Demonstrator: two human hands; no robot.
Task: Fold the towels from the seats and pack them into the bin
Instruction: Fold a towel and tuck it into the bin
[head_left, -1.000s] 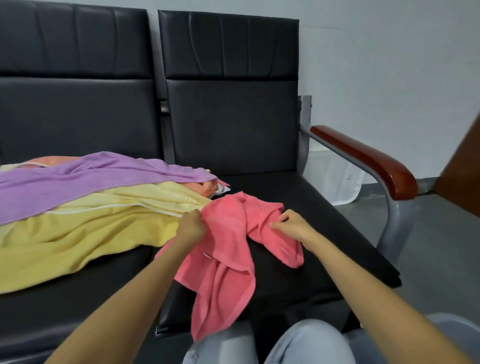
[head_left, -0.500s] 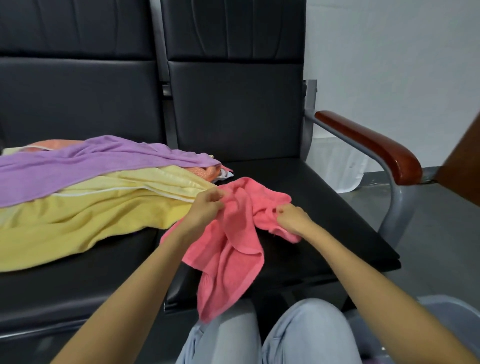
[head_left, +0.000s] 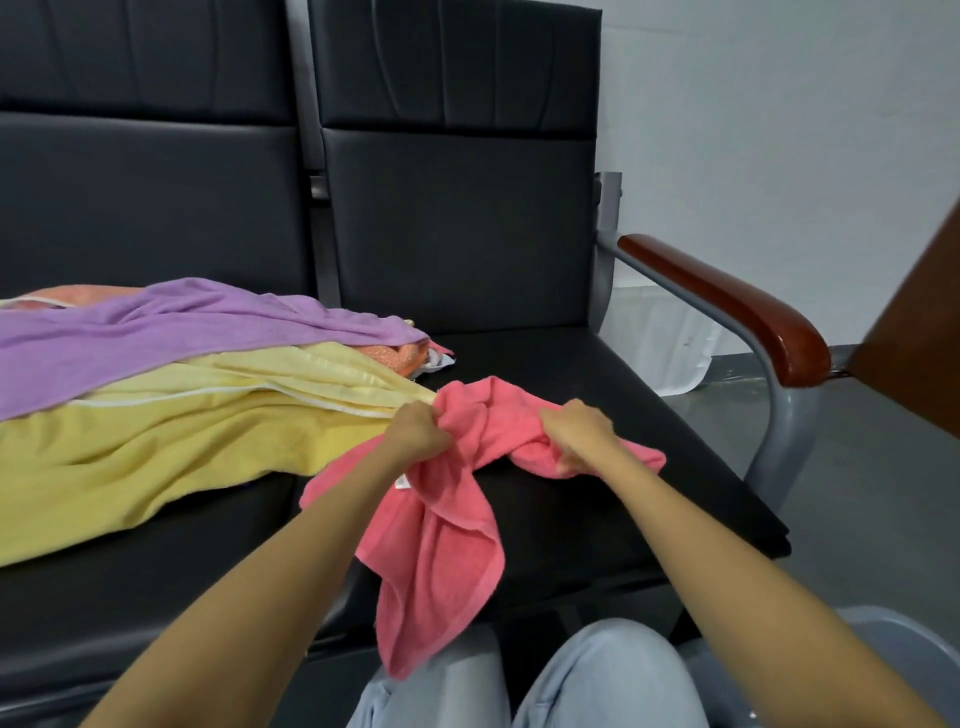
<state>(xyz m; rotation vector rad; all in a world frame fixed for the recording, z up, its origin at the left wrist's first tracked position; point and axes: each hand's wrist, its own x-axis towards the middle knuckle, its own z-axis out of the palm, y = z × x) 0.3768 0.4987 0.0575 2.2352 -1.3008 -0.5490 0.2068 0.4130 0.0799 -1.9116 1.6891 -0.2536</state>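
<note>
A crumpled pink towel (head_left: 447, 545) lies on the right black seat (head_left: 597, 519) and hangs over its front edge. My left hand (head_left: 418, 428) grips the towel's bunched upper left part. My right hand (head_left: 576, 431) grips a fold of it a little to the right. On the left seat, a purple towel (head_left: 156, 332) lies over a large yellow towel (head_left: 171, 441), with an orange towel (head_left: 395, 356) peeking out beneath. A grey bin's rim (head_left: 904, 649) shows at the bottom right corner.
The black seat backs (head_left: 457, 208) stand behind. A brown wooden armrest (head_left: 727, 301) on a grey metal frame bounds the right seat. A brown panel (head_left: 919, 322) stands at the far right. My knees in light jeans (head_left: 571, 675) sit below the seat edge.
Both hands have shifted their grip along the pink towel and moved a little apart. The towel's right end now lies flatter on the seat. The camera has tilted slightly.
</note>
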